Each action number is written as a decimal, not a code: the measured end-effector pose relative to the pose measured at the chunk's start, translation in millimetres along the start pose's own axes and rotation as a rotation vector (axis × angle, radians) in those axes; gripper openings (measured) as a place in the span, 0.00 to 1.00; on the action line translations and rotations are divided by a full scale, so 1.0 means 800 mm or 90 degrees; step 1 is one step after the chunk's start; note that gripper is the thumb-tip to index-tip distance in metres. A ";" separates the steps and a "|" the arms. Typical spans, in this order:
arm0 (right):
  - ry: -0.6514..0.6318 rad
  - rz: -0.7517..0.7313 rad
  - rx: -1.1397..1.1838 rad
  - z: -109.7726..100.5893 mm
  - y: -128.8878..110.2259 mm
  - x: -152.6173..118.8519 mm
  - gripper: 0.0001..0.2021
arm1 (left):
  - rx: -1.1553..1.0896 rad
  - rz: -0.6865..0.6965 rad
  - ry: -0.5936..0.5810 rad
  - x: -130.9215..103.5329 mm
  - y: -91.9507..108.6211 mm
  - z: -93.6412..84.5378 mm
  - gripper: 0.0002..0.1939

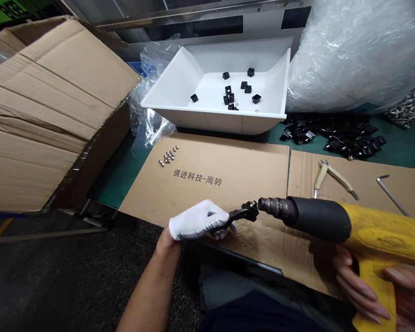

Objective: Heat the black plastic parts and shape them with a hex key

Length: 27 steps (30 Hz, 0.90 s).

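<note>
My left hand, in a white glove, is closed around a long black part with a blocky end. The fingers hide the rest of that part, and I cannot make out its exact kind. In my bare right hand is a yellow heat gun, gripped by its handle. The gun's stepped metal nozzle points left and ends just short of the black part's blocky end. Both are held over the cardboard sheet.
A white bin with several small black blocks stands at the back. Small metal pieces lie left. At right are cutting pliers, a hex key and piled black parts. A cardboard box rises at far left.
</note>
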State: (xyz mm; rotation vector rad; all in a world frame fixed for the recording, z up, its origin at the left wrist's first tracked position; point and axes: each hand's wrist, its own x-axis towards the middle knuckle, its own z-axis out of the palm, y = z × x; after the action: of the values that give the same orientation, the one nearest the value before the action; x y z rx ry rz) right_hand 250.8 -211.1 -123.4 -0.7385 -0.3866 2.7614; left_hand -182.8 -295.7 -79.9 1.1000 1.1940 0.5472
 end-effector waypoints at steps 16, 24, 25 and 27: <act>-0.125 -0.076 0.040 -0.026 0.012 0.003 0.21 | 0.294 0.097 0.427 0.019 0.016 0.088 0.17; -0.122 -0.057 0.010 -0.033 0.014 0.006 0.24 | 0.336 0.135 0.638 0.056 -0.001 0.109 0.13; -0.122 -0.057 0.015 -0.033 0.013 0.006 0.24 | 0.347 0.134 0.652 0.059 -0.002 0.110 0.13; -0.114 -0.069 0.023 -0.032 0.013 0.005 0.24 | 0.369 0.134 0.672 0.063 -0.005 0.112 0.13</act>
State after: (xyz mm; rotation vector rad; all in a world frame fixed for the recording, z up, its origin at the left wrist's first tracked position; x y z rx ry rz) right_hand 258.6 -214.3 -149.9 -0.4490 -0.3981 2.7309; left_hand -84.1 -289.9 -108.9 1.4838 2.2615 1.0514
